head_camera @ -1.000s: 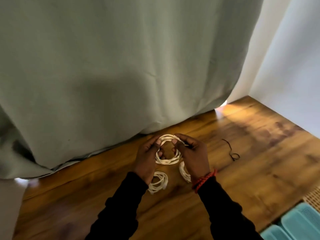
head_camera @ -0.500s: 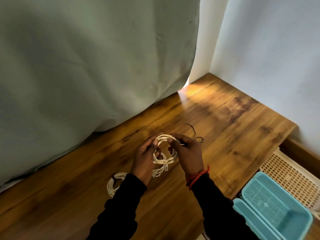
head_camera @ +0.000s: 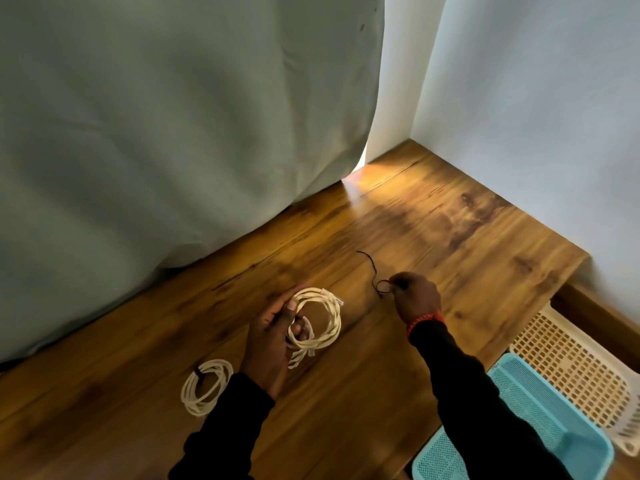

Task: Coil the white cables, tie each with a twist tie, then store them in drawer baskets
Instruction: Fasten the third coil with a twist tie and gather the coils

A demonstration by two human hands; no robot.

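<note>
While one tied coil lies lower left, the left hand grips an untied coil; the right hand pinches a twist tie; baskets await.

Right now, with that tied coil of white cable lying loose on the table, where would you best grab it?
Pinch the tied coil at its dark tie, on the far left of the ring, coming from above. It lies flat on the table, and the tie bunches all the loops there, so they should lift together.

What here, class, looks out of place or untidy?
Nothing stands out. The left hand grips a neat coil, the right hand pinches the twist tie, and a tied coil lies flat.
</note>
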